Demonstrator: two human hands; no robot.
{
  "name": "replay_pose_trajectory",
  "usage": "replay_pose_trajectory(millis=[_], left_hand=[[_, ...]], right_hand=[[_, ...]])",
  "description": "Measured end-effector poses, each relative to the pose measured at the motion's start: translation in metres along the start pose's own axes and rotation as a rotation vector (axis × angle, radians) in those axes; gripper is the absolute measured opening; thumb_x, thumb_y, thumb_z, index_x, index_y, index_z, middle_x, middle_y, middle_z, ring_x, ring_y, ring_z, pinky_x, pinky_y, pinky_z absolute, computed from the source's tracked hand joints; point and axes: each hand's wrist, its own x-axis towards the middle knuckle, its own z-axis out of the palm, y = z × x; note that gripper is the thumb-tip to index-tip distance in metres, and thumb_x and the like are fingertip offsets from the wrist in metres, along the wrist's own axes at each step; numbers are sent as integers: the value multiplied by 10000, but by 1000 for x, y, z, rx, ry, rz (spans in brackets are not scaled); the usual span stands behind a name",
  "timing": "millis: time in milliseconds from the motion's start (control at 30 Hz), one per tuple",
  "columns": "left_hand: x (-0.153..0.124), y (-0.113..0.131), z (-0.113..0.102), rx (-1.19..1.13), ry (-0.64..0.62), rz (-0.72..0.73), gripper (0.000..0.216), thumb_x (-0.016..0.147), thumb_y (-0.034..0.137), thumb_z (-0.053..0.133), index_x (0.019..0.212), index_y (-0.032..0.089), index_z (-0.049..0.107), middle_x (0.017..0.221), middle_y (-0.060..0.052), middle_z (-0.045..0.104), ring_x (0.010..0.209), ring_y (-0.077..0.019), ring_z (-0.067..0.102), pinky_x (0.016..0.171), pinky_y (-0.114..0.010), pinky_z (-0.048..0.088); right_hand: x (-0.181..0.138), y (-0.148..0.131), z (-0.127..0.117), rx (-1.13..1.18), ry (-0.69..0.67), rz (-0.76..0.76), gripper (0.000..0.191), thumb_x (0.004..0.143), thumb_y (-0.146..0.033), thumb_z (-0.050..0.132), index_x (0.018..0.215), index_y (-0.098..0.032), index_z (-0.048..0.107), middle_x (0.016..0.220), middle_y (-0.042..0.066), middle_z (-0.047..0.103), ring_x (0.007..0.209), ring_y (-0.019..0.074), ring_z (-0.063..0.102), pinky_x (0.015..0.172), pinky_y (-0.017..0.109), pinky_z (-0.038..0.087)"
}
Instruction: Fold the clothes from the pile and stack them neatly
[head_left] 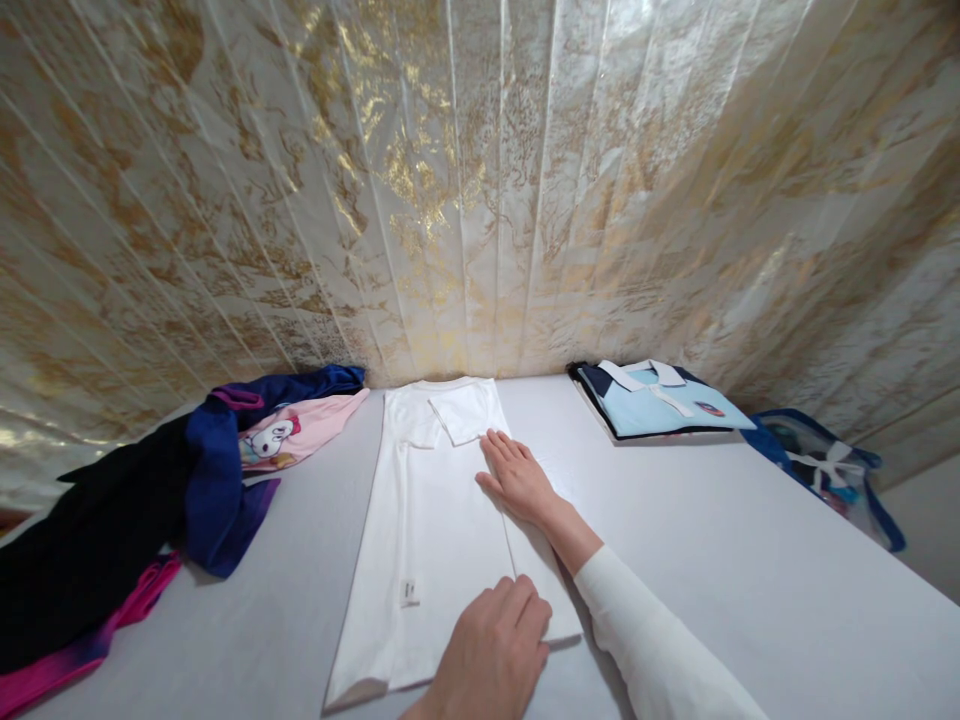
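Note:
A white T-shirt (450, 540) lies lengthwise on the table, its side edges and sleeves folded in over the body. Its neckline points to the curtain, and a small label shows near the lower left. My right hand (517, 482) rests flat and open on the shirt's right edge, fingertips by the folded sleeve (459, 415). Close to the lower hem, my left hand (495, 645) is closed, fingers curled onto the shirt's fabric; its fingertips are mostly hidden.
Unfolded clothes (97, 540) in black, navy and pink heap at the left. A stack of folded clothes (652, 400) with a light blue polo on top sits at the back right. Beyond the right table edge is a clear, blue-trimmed bag (832, 475). A gold-patterned curtain (480, 200) hangs behind.

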Motion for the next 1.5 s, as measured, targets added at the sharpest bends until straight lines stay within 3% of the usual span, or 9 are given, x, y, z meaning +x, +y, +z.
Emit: replay_pose_trajectory(millis=[200, 367, 633, 833, 933, 1200, 1500], left_hand=[[1, -3, -9, -26, -78, -28, 207, 811, 22, 619, 829, 192, 502, 895, 6, 588, 804, -175, 555, 676, -268, 462], [2, -3, -8, 69, -120, 43, 274, 820, -23, 563, 993, 176, 489, 897, 1, 594, 787, -189, 569, 713, -306, 484], [12, -3, -3, 167, 28, 164, 178, 865, 17, 528, 805, 174, 473, 889, -27, 563, 776, -190, 537, 658, -297, 453], [16, -1, -5, 101, 156, 225, 150, 881, 31, 487, 881, 176, 527, 936, -31, 566, 779, -176, 511, 658, -292, 420], [17, -2, -2, 101, 164, 250, 157, 885, 52, 514, 799, 183, 519, 933, -21, 569, 797, -163, 512, 651, -285, 393], [17, -1, 0, 112, 162, 212, 122, 892, 93, 558, 820, 189, 535, 906, -13, 571, 792, -170, 505, 655, -300, 376], [19, -3, 4, 96, 197, 290, 146, 908, 104, 535, 783, 178, 544, 912, -23, 575, 796, -168, 498, 659, -297, 355]], right_hand=[[0, 0, 0, 3, 1, 3, 609, 954, -433, 417, 1467, -114, 337, 1537, 132, 310, 1431, 239, 242, 1126, 390, 234], [0, 0, -1, 2, -2, 6, 603, 953, -429, 424, 1461, -113, 347, 1538, 136, 309, 1431, 242, 245, 1124, 400, 236], [0, -1, -2, 0, 4, 2, 600, 955, -426, 417, 1462, -115, 345, 1538, 133, 310, 1431, 243, 245, 1128, 396, 232], [0, -1, -1, 2, 6, 6, 604, 951, -433, 422, 1465, -124, 342, 1542, 133, 299, 1430, 240, 247, 1124, 400, 236], [0, -1, 0, 3, 5, 6, 604, 950, -429, 427, 1467, -129, 339, 1543, 133, 294, 1430, 242, 248, 1123, 401, 236], [0, -1, -1, 2, 10, 3, 607, 952, -431, 420, 1465, -116, 339, 1543, 136, 295, 1428, 244, 250, 1124, 399, 232], [0, 1, 1, 2, 10, 0, 616, 951, -441, 415, 1468, -116, 333, 1541, 138, 299, 1432, 241, 240, 1122, 397, 234]])
